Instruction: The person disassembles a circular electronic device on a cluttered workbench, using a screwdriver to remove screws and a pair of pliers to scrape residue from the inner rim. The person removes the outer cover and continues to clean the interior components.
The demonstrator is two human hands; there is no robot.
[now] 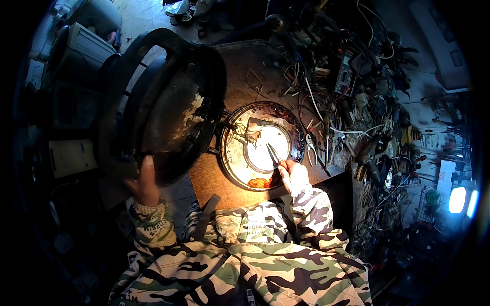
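Observation:
My left hand (147,184) grips the lower rim of a large dark round lid (171,117), thumb over its inner side. The lid stands tilted up at the left, with a broad handle loop and a pale worn patch inside. Beside it, joined near the lid's right edge, lies a round metal appliance base (230,162) with brown stains and wires. My right hand (293,176) is closed around a slim dark pointed tool (274,154), whose tip is over the base's bright white centre (265,148). Glare hides detail there, and the tool's exact kind is unclear.
The base rests on a brown wooden table (209,191). Pliers (310,148) lie just right of it. A dense heap of cables and tools (357,112) covers the right side. A cream box (73,157) stands at the far left.

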